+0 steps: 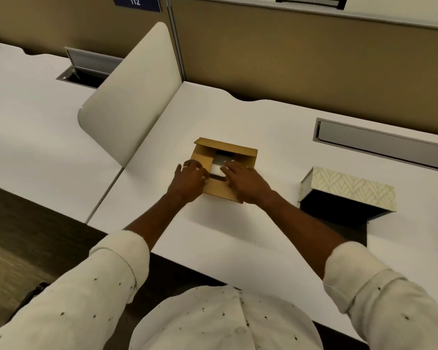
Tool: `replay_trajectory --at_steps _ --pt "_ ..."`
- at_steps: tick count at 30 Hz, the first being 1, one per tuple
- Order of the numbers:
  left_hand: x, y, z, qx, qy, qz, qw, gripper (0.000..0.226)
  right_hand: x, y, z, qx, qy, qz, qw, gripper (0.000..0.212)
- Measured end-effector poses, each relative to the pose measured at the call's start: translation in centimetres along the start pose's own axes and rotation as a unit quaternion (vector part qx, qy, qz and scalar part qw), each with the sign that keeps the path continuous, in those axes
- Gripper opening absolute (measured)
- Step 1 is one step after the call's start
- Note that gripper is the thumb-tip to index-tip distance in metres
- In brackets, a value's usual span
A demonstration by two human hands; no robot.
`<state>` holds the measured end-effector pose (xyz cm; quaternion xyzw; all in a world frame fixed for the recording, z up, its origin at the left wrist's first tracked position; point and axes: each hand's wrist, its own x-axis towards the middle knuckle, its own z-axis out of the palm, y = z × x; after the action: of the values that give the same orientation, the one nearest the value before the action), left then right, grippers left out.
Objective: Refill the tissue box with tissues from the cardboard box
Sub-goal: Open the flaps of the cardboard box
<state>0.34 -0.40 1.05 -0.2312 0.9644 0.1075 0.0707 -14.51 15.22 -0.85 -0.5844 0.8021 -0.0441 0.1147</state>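
Note:
A small brown cardboard box (240, 154) lies on the white desk (238, 231) with its top flaps partly folded back. A white stack of tissues (219, 165) shows through the gap. My left hand (189, 179) rests on the box's left flap with its fingers curled over the edge. My right hand (245, 181) lies flat on the right side, fingertips touching the tissues. To the right sits the tissue box (349, 189), patterned in pale leaf shapes and lying tipped, with its dark open side toward me.
A rounded beige divider panel (129, 97) stands to the left between two desks. A grey cable hatch (379, 145) is set in the desk behind the tissue box; another (89, 66) stands open on the left desk. Tan partition walls run along the back.

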Motion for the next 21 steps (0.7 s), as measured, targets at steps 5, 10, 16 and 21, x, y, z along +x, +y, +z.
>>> replay_trajectory --at_steps 5,10,16,21 --pt "1.9 1.2 0.4 0.02 -0.121 0.011 0.992 0.039 2.8 0.9 -1.5 -0.111 -0.075 -0.093 0.987 0.038" --pt "3.4 1.8 1.1 0.027 -0.172 -0.044 0.984 0.053 3.0 1.4 -3.7 -0.112 0.05 -0.1 0.987 0.045" --pt "3.7 0.4 0.5 -0.059 -0.083 -0.041 0.994 0.106 1.6 4.1 -5.1 -0.103 0.153 0.02 0.983 0.035" --pt "3.7 -1.5 -1.1 -0.037 -0.052 -0.069 0.996 0.155 0.9 6.9 -4.2 -0.077 0.058 0.114 0.989 0.054"
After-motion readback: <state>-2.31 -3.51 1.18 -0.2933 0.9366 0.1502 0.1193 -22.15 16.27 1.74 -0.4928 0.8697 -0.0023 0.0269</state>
